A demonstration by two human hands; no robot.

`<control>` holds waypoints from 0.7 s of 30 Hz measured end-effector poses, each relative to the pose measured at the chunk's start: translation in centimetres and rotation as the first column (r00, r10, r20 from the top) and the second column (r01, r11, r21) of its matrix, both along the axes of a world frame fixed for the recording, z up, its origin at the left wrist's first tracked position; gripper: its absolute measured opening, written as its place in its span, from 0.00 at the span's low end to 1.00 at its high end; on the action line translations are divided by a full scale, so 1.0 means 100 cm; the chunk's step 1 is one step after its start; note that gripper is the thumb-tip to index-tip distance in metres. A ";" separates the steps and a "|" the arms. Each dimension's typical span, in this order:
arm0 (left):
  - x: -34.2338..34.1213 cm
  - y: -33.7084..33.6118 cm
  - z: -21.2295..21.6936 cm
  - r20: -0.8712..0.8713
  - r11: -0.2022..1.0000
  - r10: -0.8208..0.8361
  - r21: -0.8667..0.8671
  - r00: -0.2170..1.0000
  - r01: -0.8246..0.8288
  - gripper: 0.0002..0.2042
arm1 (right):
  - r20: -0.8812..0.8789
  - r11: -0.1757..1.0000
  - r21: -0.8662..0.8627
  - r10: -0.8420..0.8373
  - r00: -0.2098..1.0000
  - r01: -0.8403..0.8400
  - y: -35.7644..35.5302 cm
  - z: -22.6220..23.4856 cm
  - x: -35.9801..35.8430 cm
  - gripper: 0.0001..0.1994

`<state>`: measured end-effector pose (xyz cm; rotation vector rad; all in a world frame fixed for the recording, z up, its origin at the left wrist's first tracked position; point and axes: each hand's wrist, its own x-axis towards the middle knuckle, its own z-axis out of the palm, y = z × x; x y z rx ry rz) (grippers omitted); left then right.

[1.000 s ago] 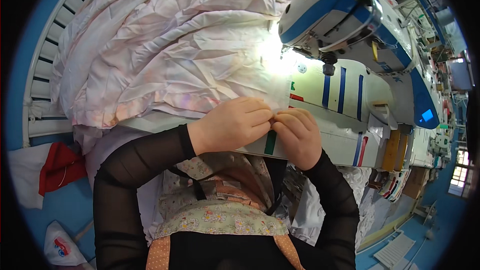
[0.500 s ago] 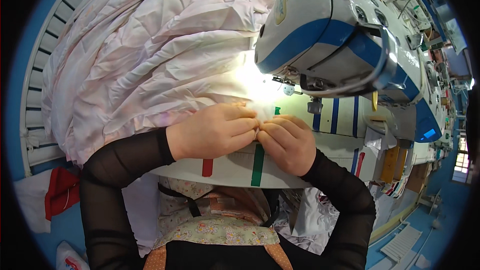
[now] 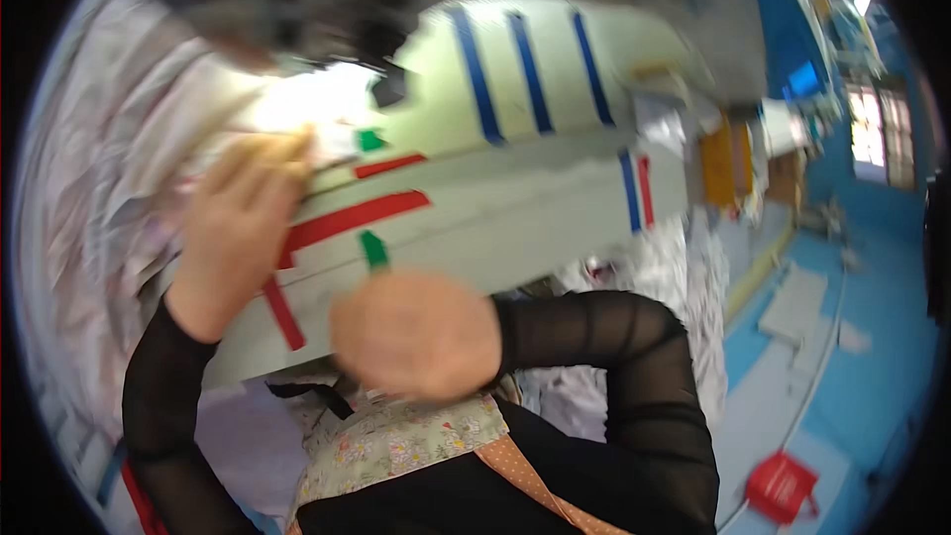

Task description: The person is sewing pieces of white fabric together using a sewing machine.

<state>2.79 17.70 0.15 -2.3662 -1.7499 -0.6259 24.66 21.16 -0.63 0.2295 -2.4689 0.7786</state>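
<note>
Pale pink-white fabric point(image 3: 129, 129) lies heaped in folds at the left of the sewing table point(image 3: 535, 208). My left hand point(image 3: 233, 223) reaches up to its edge, fingers side by side and closed on the cloth beside the bright lamp spot. Glare and motion blur hide the exact fingertips. Close in front of my floral apron point(image 3: 406, 446), my right hand point(image 3: 416, 332) hovers over the table's near edge, apart from the fabric. Its fingers are smeared and turned away. The sewing machine point(image 3: 386, 40) looms above, heavily blurred.
Red tape point(image 3: 357, 218), green tape point(image 3: 373, 250) and blue tape strips point(image 3: 530, 74) mark the table. A yellow-brown box point(image 3: 728, 160) stands at its right end. White cloth point(image 3: 649, 267) hangs below, and a red bag point(image 3: 781, 487) is on the floor at lower right.
My right hand has left the fabric and drawn back toward my body. The left hand stays at the fabric. The whole view has swung right, with the machine now blurred at the top.
</note>
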 end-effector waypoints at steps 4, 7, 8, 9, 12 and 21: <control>0.005 0.005 -0.005 0.140 1.000 0.003 -0.031 0.990 0.001 0.12 | 0.173 0.955 -0.277 -0.057 0.983 0.104 -0.067 -0.044 0.047 0.12; 0.008 0.003 -0.008 0.104 0.999 -0.016 -0.027 0.994 0.019 0.13 | 0.475 0.894 -0.097 -0.344 0.810 0.437 -0.064 -0.083 0.088 0.04; 0.008 0.000 -0.007 0.106 0.999 -0.007 -0.038 0.994 0.011 0.13 | 0.488 0.763 -0.158 -0.491 0.722 0.626 -0.061 -0.114 0.114 0.04; 0.008 -0.001 -0.007 0.111 0.999 0.005 -0.046 0.994 0.000 0.13 | 0.487 0.667 -0.110 -0.610 0.625 0.737 -0.057 -0.137 0.142 0.06; 0.009 -0.004 -0.007 0.114 0.999 0.006 -0.046 0.994 0.000 0.11 | 0.470 0.205 0.138 -0.874 0.118 0.969 -0.034 -0.183 0.237 0.05; 0.008 -0.004 -0.009 0.087 0.999 0.011 -0.032 0.996 -0.008 0.10 | 0.347 0.057 0.499 -0.928 -0.139 0.865 0.013 -0.197 0.346 0.05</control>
